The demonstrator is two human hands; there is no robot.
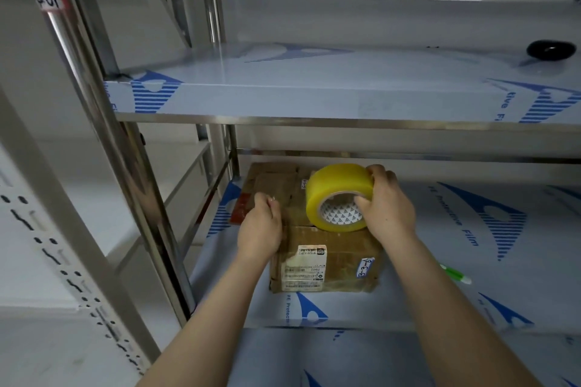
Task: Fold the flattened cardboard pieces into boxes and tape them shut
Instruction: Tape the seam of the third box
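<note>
The fingers [377,173] of the right hand [390,210] curl over a yellow tape roll [333,185], thumb hooked in its core, the roll resting on a cardboard box [345,261] beneath them, while the left hand [259,223] sits curled at the box's left edge, grip unclear, on a film-covered shelf [424,302].

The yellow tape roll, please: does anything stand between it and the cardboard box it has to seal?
Nothing visible does. The right hand holds the tape roll directly over the cardboard box; the left hand sits at the box's left side, clear of the roll.
</note>
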